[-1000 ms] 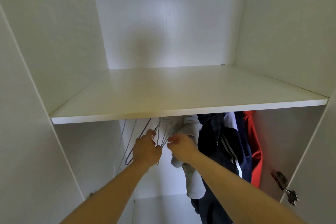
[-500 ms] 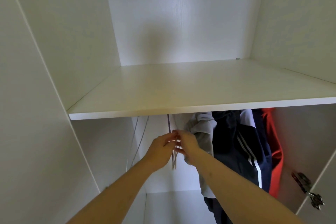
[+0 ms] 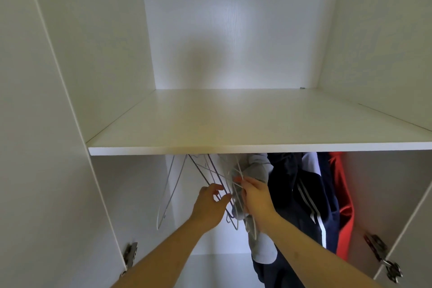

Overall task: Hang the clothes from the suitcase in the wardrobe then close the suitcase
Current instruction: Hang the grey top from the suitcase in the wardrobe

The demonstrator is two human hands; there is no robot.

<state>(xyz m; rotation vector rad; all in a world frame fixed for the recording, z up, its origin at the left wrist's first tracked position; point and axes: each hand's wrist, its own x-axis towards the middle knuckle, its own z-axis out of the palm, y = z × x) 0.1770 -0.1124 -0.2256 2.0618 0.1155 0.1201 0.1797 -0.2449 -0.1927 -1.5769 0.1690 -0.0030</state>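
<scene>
Right fingers (image 3: 243,181) pinching white hanger (image 3: 236,170), left fingers (image 3: 216,188) curled round dark hangers (image 3: 217,184), under shelf (image 3: 233,149)

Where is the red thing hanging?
In the head view, the red garment hangs under the shelf at the far right of the wardrobe, right beside the navy jacket.
</scene>
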